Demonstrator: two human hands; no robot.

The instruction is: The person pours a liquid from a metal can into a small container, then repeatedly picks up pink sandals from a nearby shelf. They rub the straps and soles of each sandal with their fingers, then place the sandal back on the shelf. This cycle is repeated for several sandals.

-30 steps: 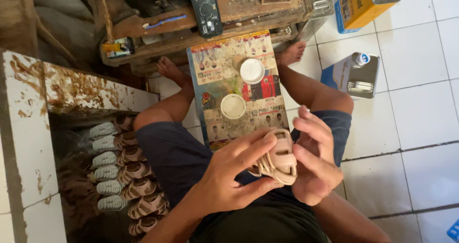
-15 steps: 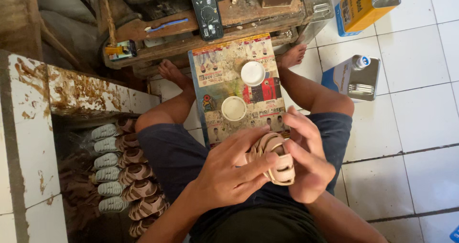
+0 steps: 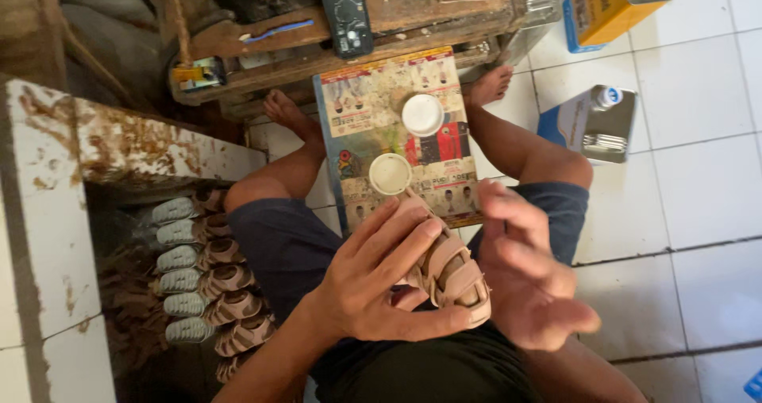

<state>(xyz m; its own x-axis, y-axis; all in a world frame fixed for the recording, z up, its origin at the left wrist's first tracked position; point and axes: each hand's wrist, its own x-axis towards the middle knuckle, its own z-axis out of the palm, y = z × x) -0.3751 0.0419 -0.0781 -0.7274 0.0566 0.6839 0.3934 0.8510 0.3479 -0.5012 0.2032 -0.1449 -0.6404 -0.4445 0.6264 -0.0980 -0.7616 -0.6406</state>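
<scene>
My left hand [image 3: 381, 280] grips a small tan strapped sandal [image 3: 451, 272] over my lap, fingers wrapped over its top and thumb under its sole. My right hand [image 3: 528, 272] hovers just right of the sandal with fingers spread, blurred, holding nothing. In front of my knees lies a printed board [image 3: 381, 113] carrying two round white lids or cups, one [image 3: 422, 115] farther away and one [image 3: 390, 174] nearer, close to the sandal's tip.
A row of several similar sandals [image 3: 202, 280] lies in a recess at my left beside a stained white tiled wall [image 3: 48, 213]. A cluttered wooden bench [image 3: 333, 46] stands ahead. A yellow tin [image 3: 615, 6] and a metal can [image 3: 595, 121] rest on the white floor tiles.
My right hand has let go of the sandal and drawn away to the right, fingers opening. My left hand keeps hold of the sandal and has turned it.
</scene>
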